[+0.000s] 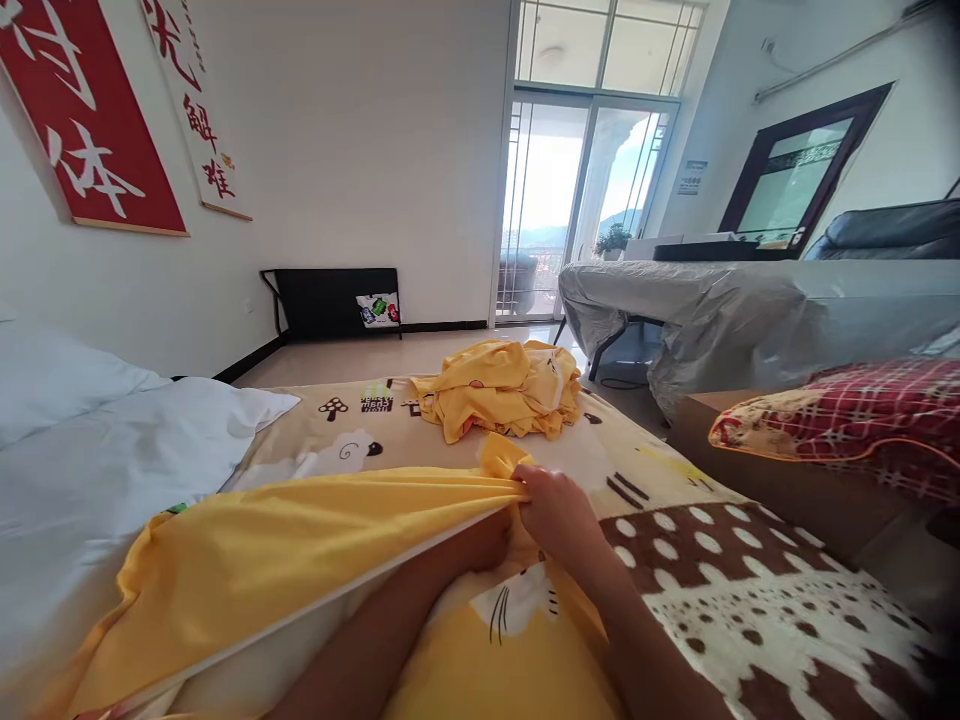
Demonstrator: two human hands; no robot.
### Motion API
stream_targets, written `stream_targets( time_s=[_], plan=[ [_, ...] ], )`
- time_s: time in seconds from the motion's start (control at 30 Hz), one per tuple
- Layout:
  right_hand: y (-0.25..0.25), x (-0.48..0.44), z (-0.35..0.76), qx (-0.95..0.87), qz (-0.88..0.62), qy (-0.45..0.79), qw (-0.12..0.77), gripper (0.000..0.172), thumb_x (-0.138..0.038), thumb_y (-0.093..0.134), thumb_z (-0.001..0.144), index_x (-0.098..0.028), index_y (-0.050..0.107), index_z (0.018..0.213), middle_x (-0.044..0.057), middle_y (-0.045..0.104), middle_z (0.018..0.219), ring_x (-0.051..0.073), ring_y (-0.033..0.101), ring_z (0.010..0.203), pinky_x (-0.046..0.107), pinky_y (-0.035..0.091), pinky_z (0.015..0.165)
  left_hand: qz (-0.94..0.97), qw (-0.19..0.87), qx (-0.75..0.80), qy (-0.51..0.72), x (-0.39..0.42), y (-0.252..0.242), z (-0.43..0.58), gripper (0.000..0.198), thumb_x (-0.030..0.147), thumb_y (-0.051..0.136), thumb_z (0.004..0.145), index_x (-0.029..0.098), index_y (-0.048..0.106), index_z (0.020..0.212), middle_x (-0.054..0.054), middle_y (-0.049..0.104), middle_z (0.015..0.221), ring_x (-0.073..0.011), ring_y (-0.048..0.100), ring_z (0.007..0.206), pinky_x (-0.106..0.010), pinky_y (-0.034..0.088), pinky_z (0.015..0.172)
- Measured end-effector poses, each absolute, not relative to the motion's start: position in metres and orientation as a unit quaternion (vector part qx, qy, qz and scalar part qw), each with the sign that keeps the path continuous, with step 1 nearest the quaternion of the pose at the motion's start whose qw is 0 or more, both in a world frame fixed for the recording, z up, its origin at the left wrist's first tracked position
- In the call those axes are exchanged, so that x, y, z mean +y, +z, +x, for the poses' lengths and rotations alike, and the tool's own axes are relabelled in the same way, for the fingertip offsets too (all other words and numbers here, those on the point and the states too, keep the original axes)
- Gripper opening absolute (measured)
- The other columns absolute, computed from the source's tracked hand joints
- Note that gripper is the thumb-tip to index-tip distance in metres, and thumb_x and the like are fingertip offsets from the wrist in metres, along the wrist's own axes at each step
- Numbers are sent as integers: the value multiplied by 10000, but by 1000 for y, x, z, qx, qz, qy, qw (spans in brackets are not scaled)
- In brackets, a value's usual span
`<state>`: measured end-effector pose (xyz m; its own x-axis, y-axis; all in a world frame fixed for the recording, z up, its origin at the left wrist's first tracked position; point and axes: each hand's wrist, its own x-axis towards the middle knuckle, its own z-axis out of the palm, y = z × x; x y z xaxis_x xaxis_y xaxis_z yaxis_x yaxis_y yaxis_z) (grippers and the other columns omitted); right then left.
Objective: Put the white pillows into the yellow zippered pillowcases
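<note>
Stretching over cream-and-brown patterned blanket (690, 575): white-edged yellow fabric (285, 540), pinched in right hand (559, 512) grip; left hand (487, 542) partly hidden, grip indiscernible. Beyond: crumpled yellow cloth heap (495, 388). Leftward: white pillow (142, 440). Rightward: red plaid cushion (862, 420).

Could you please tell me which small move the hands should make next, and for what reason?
Probably the right hand should pull the yellow cloth a little farther to the right: it grips a bunched end with creases running toward it, while the left hand is low beside the cloth's edge.
</note>
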<state>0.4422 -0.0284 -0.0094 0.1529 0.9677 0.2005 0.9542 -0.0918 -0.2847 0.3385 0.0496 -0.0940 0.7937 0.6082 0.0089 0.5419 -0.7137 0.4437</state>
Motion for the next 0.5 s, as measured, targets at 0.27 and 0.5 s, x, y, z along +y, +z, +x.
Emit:
stream_targets(
  time_s=[0.27, 0.5],
  plan=[
    [-9, -23, 441, -629, -735, 33, 250, 313, 12, 415, 681, -182, 547, 888, 41, 619, 762, 164, 543, 706, 242, 250, 591, 912, 188, 334, 147, 44, -81, 325, 283, 194, 376, 871, 169, 633, 986, -86, 647, 1074, -244, 558, 1031, -391, 421, 964],
    [-24, -7, 450, -651, -668, 62, 355, 339, 5, 392, 618, -206, 485, 865, -16, 579, 662, 151, 513, 650, 221, 295, 594, 913, 195, 316, 167, 25, -58, 316, 271, 189, 452, 801, 172, 621, 1012, -85, 677, 1021, -253, 619, 922, -409, 474, 901]
  ],
)
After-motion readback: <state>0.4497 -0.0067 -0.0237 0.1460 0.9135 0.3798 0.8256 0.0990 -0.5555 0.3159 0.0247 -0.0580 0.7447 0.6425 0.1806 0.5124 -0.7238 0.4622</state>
